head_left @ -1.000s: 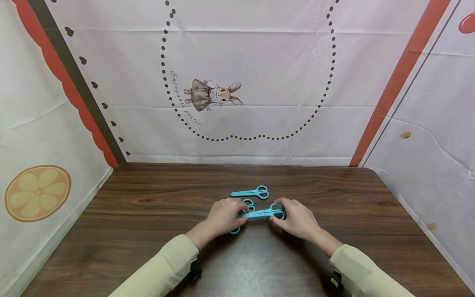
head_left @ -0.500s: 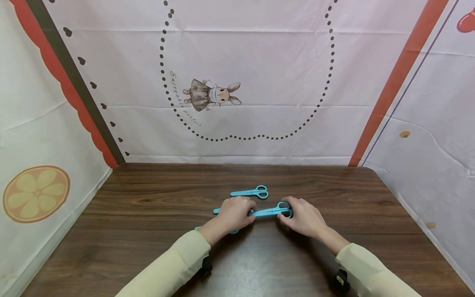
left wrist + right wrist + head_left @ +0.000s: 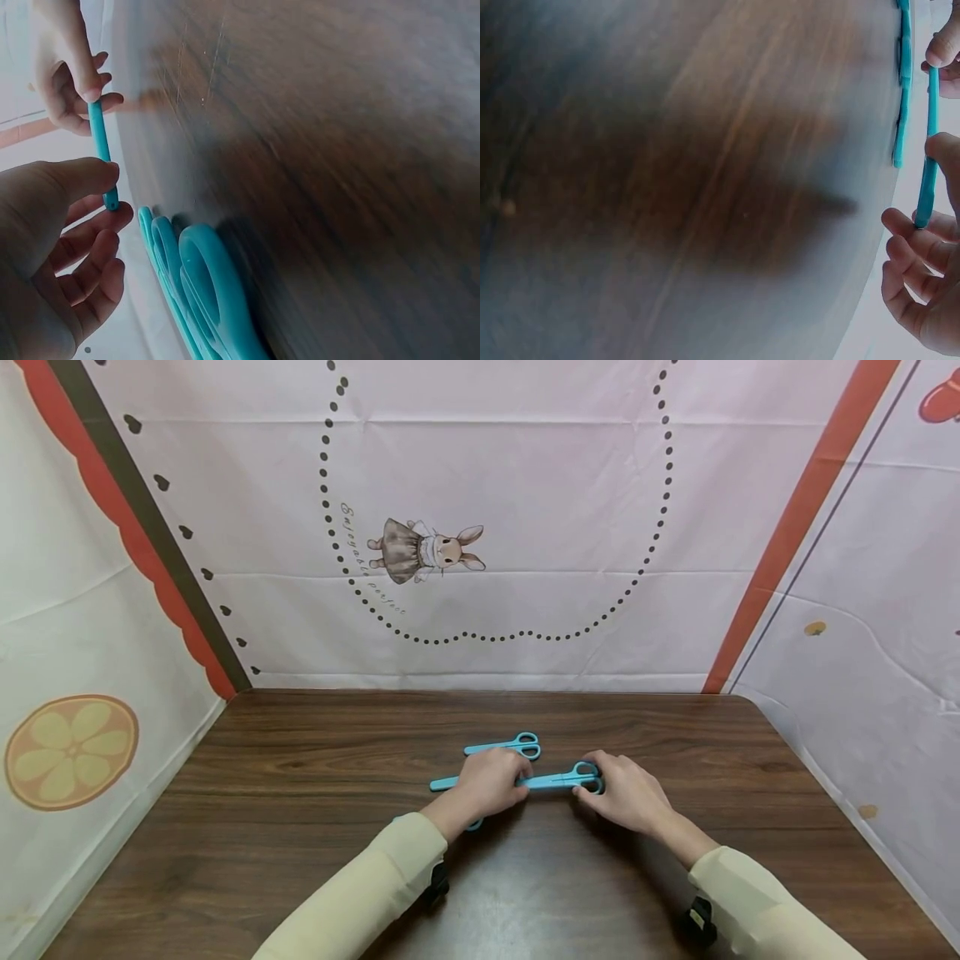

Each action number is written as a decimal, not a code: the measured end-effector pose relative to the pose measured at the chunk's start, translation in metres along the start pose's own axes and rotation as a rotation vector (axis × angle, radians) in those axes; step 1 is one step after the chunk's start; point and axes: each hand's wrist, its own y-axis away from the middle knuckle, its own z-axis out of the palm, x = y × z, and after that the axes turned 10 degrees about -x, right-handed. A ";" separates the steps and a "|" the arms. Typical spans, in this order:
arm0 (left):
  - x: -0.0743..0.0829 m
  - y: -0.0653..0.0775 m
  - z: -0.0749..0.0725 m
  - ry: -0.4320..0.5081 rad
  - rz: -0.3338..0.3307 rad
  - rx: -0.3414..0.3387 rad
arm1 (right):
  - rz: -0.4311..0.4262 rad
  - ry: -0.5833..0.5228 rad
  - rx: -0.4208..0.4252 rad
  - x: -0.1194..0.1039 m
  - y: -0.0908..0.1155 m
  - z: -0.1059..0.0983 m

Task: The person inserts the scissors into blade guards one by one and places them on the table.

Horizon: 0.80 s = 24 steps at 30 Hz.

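Between my two hands is a pair of light-blue scissors [image 3: 551, 782], held level close over the table. My left hand [image 3: 489, 781] pinches its blade end between thumb and fingers; in the left wrist view that tip [image 3: 112, 199] shows at the fingertips. At the other end, my right hand [image 3: 632, 795] grips the finger loops from the right side. Just beyond the left hand lies another pair of blue scissors [image 3: 529, 746], handles to the right. A blue blade end [image 3: 444, 783] and a loop [image 3: 474, 825] show beside the left wrist, the rest hidden by that hand and forearm.
The dark wood-grain table [image 3: 315, 860] reaches back to a printed white cloth [image 3: 525, 568]. More cloth hangs along the left and right sides. In the left wrist view, blue scissor handles [image 3: 217, 292] lie close below the left hand.
Both hands have moved right and slightly away from me, carrying the scissors with them. A blue blade end left of the left hand has come into view.
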 end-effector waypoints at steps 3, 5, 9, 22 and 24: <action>0.001 -0.004 0.001 -0.001 -0.006 -0.009 | -0.006 0.021 0.007 0.002 0.000 0.000; 0.002 -0.007 0.001 0.003 -0.008 -0.017 | -0.011 0.039 0.010 0.004 0.000 -0.001; 0.004 -0.011 0.000 0.005 -0.010 -0.023 | -0.011 0.064 0.009 0.008 0.000 -0.001; 0.011 -0.024 0.003 -0.002 -0.024 -0.059 | 0.008 0.056 0.011 0.018 0.001 0.000; 0.012 -0.026 0.004 -0.017 -0.017 -0.065 | 0.017 0.056 0.008 0.019 0.001 0.000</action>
